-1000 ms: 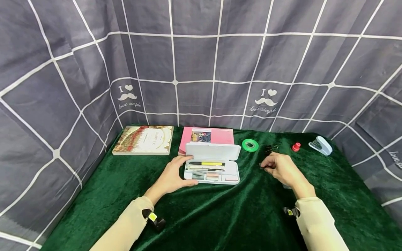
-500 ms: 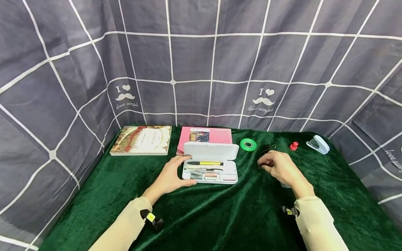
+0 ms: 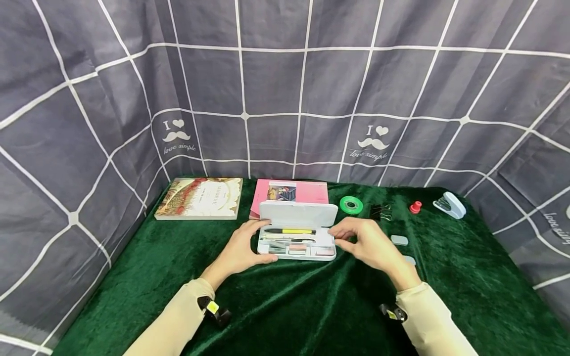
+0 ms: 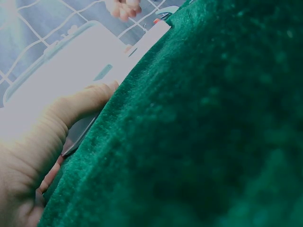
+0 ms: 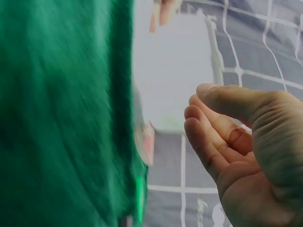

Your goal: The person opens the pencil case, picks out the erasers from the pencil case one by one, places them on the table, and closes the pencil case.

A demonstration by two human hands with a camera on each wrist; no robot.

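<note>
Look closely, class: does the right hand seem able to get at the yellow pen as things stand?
Probably yes: the right hand is at the right end of the white case, the lid stands open, and nothing appears to cover the yellow pen. The left hand holds the opposite end.

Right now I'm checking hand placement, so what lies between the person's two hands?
In the head view, the open white pencil case lies between the left hand and the right hand, with a yellow-and-black pen among its contents.
</note>
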